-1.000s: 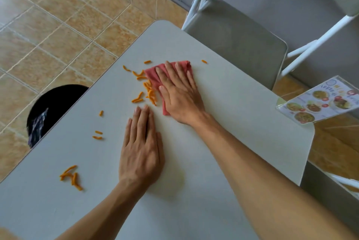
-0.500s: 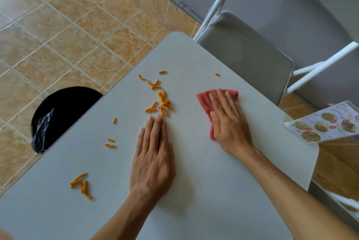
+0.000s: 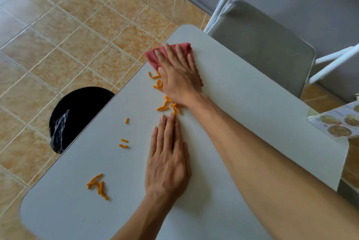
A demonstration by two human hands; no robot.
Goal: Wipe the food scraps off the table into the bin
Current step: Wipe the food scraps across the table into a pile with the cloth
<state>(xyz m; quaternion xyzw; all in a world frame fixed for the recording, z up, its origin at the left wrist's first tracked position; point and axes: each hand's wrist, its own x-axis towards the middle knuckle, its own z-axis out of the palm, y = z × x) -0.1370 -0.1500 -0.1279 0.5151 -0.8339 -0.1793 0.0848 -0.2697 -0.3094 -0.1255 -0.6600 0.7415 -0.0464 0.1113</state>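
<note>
My right hand (image 3: pixel 177 76) lies flat on a red cloth (image 3: pixel 153 58), pressing it to the white table (image 3: pixel 242 107) at the far left edge, where one cloth corner hangs over. Orange food scraps (image 3: pixel 165 105) lie in a cluster just below that hand. Two more pieces (image 3: pixel 123 143) and a second small pile (image 3: pixel 98 185) lie nearer me. My left hand (image 3: pixel 168 160) rests flat on the table, fingers together, its fingertips touching the cluster. A black-lined bin (image 3: pixel 77 111) stands on the floor against the table's left edge.
A grey folding chair (image 3: pixel 262 45) with white legs stands at the table's far side. A laminated menu card (image 3: pixel 338 123) stands at the right edge. Tan floor tiles (image 3: pixel 68 35) spread to the left.
My right hand has swept the cloth from the table's middle right to the far left edge, above the scraps. The left hand has stayed put.
</note>
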